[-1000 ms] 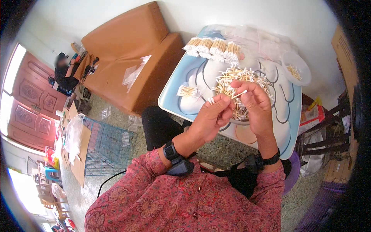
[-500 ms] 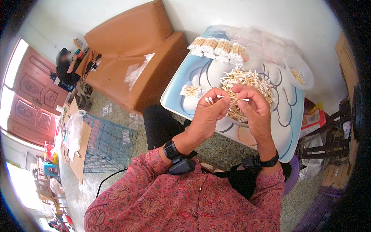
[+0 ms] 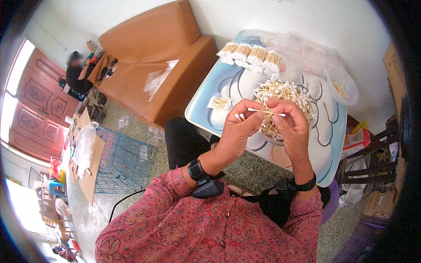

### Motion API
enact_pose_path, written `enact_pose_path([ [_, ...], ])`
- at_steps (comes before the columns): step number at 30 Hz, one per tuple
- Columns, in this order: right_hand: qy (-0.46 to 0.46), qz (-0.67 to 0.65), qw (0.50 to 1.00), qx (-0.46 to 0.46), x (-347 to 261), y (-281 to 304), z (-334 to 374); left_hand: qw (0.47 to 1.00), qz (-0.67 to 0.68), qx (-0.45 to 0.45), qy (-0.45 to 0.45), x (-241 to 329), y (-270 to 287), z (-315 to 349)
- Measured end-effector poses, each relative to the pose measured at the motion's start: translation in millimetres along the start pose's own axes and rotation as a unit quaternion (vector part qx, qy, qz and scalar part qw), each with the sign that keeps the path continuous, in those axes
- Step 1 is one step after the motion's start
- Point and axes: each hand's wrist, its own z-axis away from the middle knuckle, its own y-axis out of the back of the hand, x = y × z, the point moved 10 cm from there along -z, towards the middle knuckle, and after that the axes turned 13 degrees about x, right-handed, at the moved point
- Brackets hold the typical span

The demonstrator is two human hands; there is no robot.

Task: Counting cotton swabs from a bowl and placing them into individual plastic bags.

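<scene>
Both of my hands meet over the near side of a bowl (image 3: 275, 141) heaped with loose cotton swabs (image 3: 287, 94). A cotton swab (image 3: 268, 112) lies crosswise between them. My left hand (image 3: 237, 129) pinches its left part, while white tips of other swabs (image 3: 239, 116) poke out from its curled fingers. The right part of the crosswise swab is pinched by the thumb and fingers of my right hand (image 3: 293, 122). Left of the bowl rests a small clear bag of swabs (image 3: 220, 103). Several packed swab bundles (image 3: 250, 57) stand in a row at the far edge.
The blue and white table (image 3: 202, 98) carries clear plastic bags (image 3: 302, 50) at the back and a translucent tub (image 3: 352, 90) with a few swabs at right. A brown sofa (image 3: 153, 57) stands to the left, near a blue wire cage (image 3: 120, 162). Another person (image 3: 79, 74) sits farther off.
The whole view has shifted slightly, so the table and hands appear a little farther right. Both hands still grip the crosswise swab, with only small finger movement.
</scene>
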Motion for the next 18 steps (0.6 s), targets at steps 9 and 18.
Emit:
enact_pose_path([
  [9,-0.004,0.0,1.0,0.007,1.1,0.0,1.1,1.0,-0.007,0.004,-0.02,5.0,-2.4,0.6],
  [18,-0.01,-0.004,1.0,0.012,1.6,2.8,1.6,1.0,-0.01,0.009,-0.009,2.1,-3.2,2.3],
])
